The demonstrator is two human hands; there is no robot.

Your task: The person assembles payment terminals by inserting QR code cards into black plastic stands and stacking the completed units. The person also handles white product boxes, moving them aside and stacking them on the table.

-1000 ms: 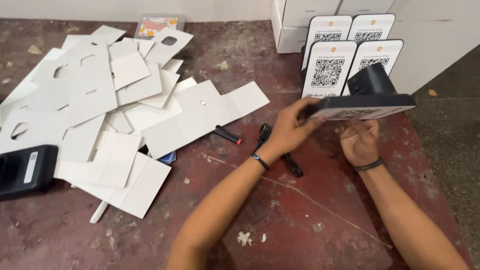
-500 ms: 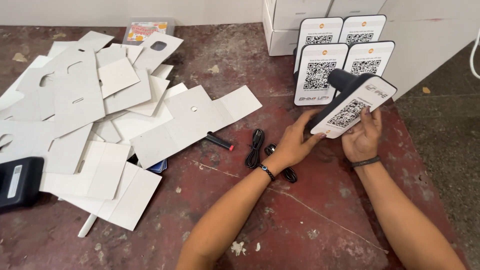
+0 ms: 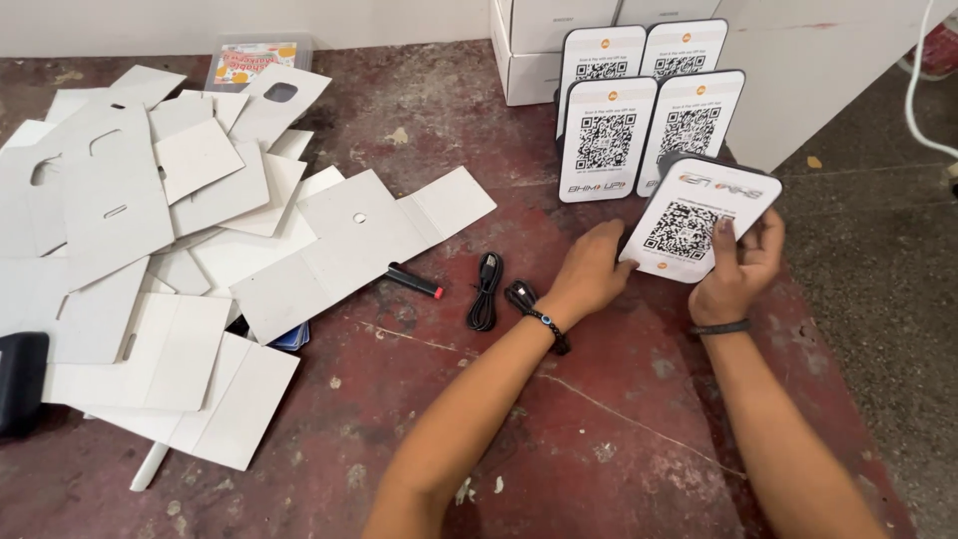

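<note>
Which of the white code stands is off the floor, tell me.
The code stand held in both hands, left hand at its edge and right hand gripping it. It is tilted with its print upside down; the other four stands stand upright in two rows behind it.

A big heap of flat card sheets (image 3: pixel 170 250) lies on the left part of the table (image 3: pixel 619 419), some on top of others. Behind the heap sits a small clear box (image 3: pixel 254 62). A marker pen (image 3: pixel 413 280) lies just right of the heap, and two coiled cables (image 3: pixel 487 291) lie right of the pen. Four code stands (image 3: pixel 649 110) stand upright at the back right, two in front of two. Boxes (image 3: pixel 534 45) sit behind them. The left hand (image 3: pixel 589 274) and right hand (image 3: pixel 743 269) hold another code stand (image 3: pixel 699 228), tilted, in front of those four.
</note>
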